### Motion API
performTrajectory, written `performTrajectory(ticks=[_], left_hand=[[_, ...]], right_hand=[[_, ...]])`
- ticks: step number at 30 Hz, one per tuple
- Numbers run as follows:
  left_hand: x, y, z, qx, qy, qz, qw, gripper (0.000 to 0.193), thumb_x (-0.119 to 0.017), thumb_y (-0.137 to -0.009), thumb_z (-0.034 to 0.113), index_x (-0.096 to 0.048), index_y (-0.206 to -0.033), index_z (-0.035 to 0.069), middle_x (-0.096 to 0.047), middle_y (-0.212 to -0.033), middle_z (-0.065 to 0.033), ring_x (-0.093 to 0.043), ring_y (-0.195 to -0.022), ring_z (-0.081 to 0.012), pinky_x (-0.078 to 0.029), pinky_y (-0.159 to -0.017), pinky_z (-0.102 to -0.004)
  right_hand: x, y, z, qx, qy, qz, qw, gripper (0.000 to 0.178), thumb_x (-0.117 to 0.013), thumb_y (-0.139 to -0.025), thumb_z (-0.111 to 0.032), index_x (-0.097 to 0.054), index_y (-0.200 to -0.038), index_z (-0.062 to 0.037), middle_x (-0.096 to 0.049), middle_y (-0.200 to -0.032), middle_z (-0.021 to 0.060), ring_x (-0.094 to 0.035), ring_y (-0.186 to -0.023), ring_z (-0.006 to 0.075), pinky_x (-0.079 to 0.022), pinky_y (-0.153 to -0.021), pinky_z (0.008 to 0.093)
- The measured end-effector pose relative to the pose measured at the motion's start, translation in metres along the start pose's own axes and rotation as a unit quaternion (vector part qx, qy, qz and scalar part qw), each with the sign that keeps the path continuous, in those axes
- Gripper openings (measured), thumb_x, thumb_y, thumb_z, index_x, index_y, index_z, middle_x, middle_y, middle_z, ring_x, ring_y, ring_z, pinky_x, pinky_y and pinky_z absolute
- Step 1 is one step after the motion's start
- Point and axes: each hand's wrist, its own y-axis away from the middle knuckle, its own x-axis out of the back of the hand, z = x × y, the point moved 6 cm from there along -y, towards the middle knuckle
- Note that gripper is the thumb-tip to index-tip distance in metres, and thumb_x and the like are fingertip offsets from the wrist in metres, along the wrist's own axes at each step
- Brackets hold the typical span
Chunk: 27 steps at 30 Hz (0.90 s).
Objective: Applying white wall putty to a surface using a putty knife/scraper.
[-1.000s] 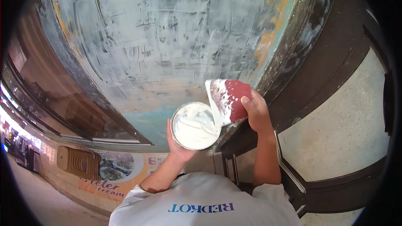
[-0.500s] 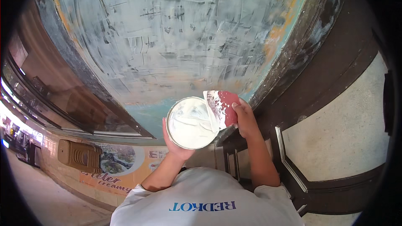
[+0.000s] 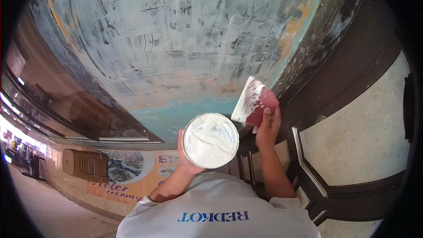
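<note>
Red spreader (image 3: 262, 105), now drawn away from white-filled tub (image 3: 210, 143), hands (image 3: 268, 128) grasping one each

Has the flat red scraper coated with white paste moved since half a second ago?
Yes: the flat red scraper moved rightward, toward the dark brown wall border.
</note>
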Motion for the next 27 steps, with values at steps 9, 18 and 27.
performTrajectory(ticks=[9,18,27], left_hand=[[-0.015,-0.012,0.009,0.004,0.034,-0.021,0.999,0.080,-0.033,-0.096,0.070,-0.036,-0.157,0.017,-0.037,-0.160,-0.0124,-0.037,-0.145,-0.0390,-0.029,-0.119,-0.0583],[-0.011,-0.019,0.024,-0.011,0.081,-0.038,0.996,0.076,-0.037,-0.098,0.067,-0.040,-0.154,0.016,-0.044,-0.156,-0.0117,-0.043,-0.141,-0.0372,-0.032,-0.117,-0.0561],[-0.026,-0.024,0.050,-0.027,0.117,-0.071,0.990,0.074,-0.040,-0.099,0.062,-0.040,-0.154,0.012,-0.041,-0.157,-0.0138,-0.042,-0.141,-0.0380,-0.030,-0.117,-0.0589]], right_hand=[[-0.017,0.032,-0.049,0.395,0.170,-0.147,0.891,0.016,-0.050,-0.103,-0.008,-0.054,-0.117,-0.0009,-0.071,-0.102,0.0190,-0.073,-0.084,0.0269,-0.059,-0.074,0.0335],[-0.038,0.043,-0.040,0.489,0.241,-0.181,0.818,0.027,-0.060,-0.084,0.000,-0.057,-0.110,-0.0063,-0.069,-0.116,0.0178,-0.070,-0.098,0.0377,-0.058,-0.082,0.0447],[-0.059,0.023,-0.023,0.474,0.261,-0.206,0.815,0.031,-0.060,-0.078,0.008,-0.058,-0.106,-0.0068,-0.068,-0.117,0.0171,-0.068,-0.105,0.0380,-0.056,-0.090,0.0443]])
